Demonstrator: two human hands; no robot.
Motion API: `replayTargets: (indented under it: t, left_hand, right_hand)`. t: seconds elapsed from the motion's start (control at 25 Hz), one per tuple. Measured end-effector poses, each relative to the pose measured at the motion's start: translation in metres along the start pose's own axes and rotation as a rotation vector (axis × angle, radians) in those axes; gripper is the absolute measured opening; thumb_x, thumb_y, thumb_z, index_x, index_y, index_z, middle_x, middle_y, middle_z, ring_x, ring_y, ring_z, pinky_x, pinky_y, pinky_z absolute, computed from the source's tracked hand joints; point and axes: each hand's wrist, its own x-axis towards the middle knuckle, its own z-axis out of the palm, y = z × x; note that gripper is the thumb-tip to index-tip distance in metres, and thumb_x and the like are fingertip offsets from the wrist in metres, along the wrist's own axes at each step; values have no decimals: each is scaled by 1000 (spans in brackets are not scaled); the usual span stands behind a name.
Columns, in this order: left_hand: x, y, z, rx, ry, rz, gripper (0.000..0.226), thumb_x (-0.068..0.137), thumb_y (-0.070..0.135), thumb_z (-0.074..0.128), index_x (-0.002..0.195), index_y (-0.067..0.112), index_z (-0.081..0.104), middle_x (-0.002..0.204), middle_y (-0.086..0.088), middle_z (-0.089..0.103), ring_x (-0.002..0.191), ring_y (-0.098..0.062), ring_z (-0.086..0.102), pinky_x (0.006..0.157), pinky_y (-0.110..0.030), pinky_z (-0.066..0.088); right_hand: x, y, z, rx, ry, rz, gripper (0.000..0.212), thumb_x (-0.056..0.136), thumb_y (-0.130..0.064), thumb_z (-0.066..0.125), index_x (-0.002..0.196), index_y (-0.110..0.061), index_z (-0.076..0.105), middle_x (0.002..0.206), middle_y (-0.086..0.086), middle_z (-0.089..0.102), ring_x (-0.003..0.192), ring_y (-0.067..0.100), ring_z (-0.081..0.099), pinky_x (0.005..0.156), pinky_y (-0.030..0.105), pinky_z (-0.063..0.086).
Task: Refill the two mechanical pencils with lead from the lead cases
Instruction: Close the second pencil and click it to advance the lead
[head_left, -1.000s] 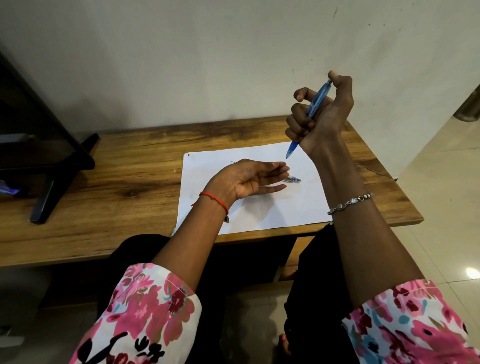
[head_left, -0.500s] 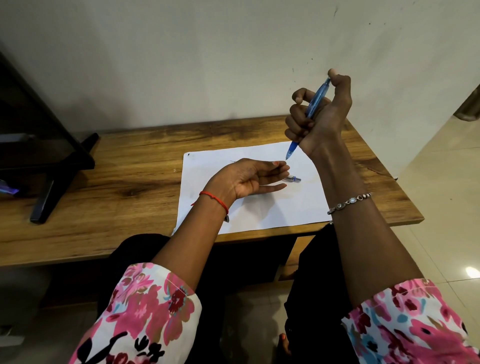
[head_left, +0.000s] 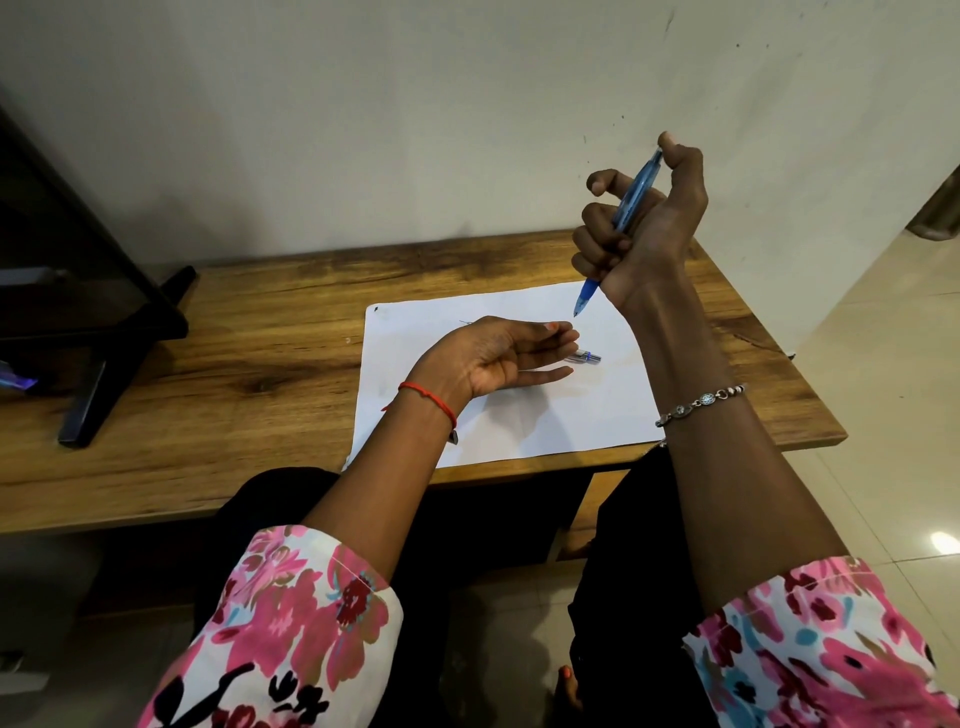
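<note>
right hand (head_left: 644, 234) raised above the brown wooden table (head_left: 260, 338), fist clenched around the translucent blue mechanical pencil (head_left: 638, 184), tip down, thumb on its top end. left hand (head_left: 493, 358) released, fingers loose, over the white paper sheet (head_left: 545, 426). small silver-and-blue piece (head_left: 588, 356) on the sheet just past my left fingertips; can't tell what it is.
</note>
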Motion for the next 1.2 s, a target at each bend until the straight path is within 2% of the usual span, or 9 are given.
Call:
replayTargets:
  t: [1.2]
  left_hand:
    - [-2, -1, 2, 5, 14, -2, 17, 91, 2, 48, 88, -2, 64, 72, -10, 72, 65, -17, 71, 69, -36, 58]
  right_hand:
    - [-3, -1, -2, 37, 32, -16, 57, 89, -55, 25, 64, -10, 48, 40, -5, 18, 40, 12, 11, 43, 19, 14]
